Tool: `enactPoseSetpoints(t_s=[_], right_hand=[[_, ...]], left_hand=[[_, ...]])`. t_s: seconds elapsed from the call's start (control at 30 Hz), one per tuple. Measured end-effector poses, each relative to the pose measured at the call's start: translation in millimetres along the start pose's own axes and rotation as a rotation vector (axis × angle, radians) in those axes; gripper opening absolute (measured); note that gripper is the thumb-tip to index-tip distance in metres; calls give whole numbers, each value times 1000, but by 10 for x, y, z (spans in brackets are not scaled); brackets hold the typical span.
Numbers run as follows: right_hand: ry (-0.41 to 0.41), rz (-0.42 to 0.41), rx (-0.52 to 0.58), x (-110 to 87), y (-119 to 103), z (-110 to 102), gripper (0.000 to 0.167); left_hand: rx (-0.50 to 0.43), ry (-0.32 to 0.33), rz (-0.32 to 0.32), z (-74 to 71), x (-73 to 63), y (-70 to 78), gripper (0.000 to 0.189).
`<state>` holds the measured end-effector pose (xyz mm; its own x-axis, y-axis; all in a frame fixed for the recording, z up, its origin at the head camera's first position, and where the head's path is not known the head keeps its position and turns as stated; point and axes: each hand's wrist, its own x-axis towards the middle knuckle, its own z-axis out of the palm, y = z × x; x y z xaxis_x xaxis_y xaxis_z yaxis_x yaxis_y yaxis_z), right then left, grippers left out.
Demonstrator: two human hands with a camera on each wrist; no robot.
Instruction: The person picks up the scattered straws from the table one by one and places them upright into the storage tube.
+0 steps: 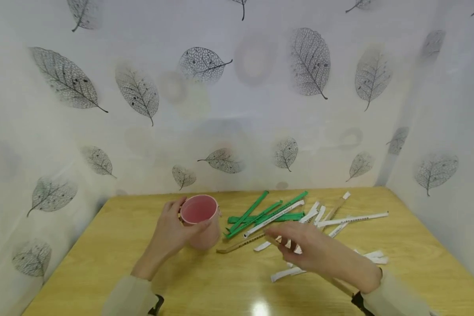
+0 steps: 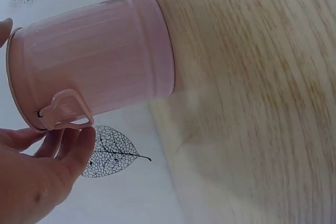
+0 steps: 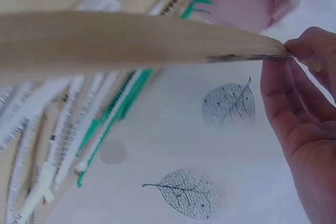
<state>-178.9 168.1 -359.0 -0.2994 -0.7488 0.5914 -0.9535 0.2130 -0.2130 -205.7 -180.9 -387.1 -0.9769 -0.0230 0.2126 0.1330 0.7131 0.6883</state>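
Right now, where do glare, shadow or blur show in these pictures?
Head view: bright glare on the table at the picture's bottom; left wrist view: soft shadow on the table near the pink cup; right wrist view: the brown stick blurs toward the left, where it looms large.

Soft, even light, white glare on the tabletop, blurry brown stick in right-wrist view
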Motion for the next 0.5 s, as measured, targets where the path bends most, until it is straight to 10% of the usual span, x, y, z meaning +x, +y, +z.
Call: enactPoseSetpoints(t_s=[0.5], right_hand=[[350, 145, 173, 521, 255, -240, 44]], left_hand=[[-87, 18, 13, 63, 56, -82, 96]])
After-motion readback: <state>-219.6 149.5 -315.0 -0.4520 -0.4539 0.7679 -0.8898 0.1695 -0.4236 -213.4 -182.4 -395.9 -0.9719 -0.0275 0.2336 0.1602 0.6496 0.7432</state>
